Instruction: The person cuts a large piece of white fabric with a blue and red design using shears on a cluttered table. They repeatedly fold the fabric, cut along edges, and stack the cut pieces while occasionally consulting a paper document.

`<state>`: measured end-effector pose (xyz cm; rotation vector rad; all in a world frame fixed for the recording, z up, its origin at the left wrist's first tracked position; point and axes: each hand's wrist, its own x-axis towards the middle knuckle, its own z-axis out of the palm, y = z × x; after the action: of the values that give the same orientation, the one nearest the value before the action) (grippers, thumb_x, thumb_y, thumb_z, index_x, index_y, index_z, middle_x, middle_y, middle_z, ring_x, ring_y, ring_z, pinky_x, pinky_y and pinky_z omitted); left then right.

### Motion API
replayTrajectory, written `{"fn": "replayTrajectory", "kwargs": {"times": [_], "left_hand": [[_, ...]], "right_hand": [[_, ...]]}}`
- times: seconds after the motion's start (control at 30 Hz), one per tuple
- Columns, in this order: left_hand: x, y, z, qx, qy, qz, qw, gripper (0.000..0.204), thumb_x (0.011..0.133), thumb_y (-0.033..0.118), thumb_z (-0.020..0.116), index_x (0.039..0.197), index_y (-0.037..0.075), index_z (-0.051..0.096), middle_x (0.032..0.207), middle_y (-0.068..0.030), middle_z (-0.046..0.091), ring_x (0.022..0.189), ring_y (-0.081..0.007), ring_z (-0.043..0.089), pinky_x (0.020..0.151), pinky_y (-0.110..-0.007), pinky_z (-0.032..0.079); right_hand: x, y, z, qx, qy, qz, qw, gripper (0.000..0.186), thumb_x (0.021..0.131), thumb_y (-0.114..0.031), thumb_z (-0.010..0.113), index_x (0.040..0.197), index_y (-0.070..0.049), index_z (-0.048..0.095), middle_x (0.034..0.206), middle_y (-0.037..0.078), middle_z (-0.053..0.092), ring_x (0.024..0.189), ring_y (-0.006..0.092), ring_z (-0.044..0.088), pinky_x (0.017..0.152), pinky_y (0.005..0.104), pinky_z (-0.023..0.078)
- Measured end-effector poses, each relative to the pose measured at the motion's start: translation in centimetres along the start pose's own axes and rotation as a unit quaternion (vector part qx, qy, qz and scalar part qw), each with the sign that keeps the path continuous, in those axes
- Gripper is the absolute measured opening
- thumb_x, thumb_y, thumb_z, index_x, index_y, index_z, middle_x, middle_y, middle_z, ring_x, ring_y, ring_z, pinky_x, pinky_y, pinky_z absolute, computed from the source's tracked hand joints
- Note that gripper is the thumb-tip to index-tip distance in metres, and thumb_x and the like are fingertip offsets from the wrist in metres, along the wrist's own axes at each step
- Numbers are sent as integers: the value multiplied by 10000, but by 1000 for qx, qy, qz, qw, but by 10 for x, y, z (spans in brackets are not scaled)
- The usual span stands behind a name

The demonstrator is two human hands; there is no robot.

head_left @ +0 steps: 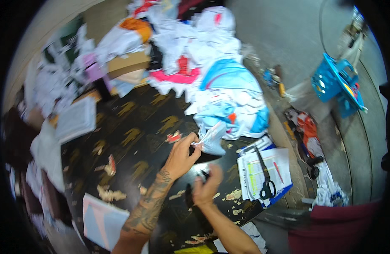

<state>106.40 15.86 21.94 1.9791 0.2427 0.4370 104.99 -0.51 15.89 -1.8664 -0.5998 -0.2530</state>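
Observation:
My left hand (pixel 182 154), on a tattooed forearm, pinches the edge of a small light blue and white piece of fabric (pixel 212 143) over the dark table. To its lower right is my right hand (pixel 207 186), smeared by motion, with thumb and fingers curled. Something small and dark shows between its fingers, too blurred to name. The right hand is apart from the fabric. Beyond the held piece lies a pile of white and blue garments (pixel 233 78).
Black scissors (pixel 265 173) and a red pen (pixel 278 172) rest on papers (pixel 250 169) at the right. Folded pale fabric (pixel 104 222) lies near left, a white stack (pixel 78 120) farther back. A blue basket (pixel 330 80) hangs at the right wall. The black tabletop (pixel 152 139) has worn patches.

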Motion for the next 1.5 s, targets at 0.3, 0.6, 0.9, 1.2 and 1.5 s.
{"fn": "replayTrajectory", "kwargs": {"times": [0.3,0.6,0.9,1.2,1.5], "left_hand": [[-223,183,-159,292,-37,-37,955,204,1003,317,705,1117,147,711,983,-81,735,957,-353,678,923,-458,496],[-448,214,-198,214,249,-226,917,266,997,262,753,1116,44,657,834,-113,679,730,-272,626,707,-388,486],[-532,98,-163,264,456,-306,793,228,1008,195,691,1173,43,649,1059,-236,730,974,-468,695,848,-537,541],[-552,20,10,326,456,-329,761,242,927,192,787,1156,117,774,1254,-78,692,1285,-308,577,1093,-530,381],[-566,46,-15,286,583,-331,685,144,961,138,734,1052,41,790,1038,-144,778,1075,-336,700,1067,-528,454]], "right_hand": [[68,-160,-14,247,-711,-119,648,363,867,-217,913,1127,-12,766,1121,76,779,1066,145,658,975,361,509],[-22,-254,19,207,-804,-191,524,286,948,-93,801,1170,-44,628,944,54,714,896,105,630,815,337,525],[-87,-244,123,105,-605,-396,682,171,927,-120,745,1080,-44,729,1021,164,734,1003,398,695,885,481,544],[-146,-99,88,4,-602,-460,652,352,909,-144,774,1252,-90,722,1368,115,692,1282,390,627,1100,512,499],[-121,-151,108,40,-685,-327,649,119,1023,-139,630,1059,-29,654,920,242,686,943,487,646,822,573,501]]}}
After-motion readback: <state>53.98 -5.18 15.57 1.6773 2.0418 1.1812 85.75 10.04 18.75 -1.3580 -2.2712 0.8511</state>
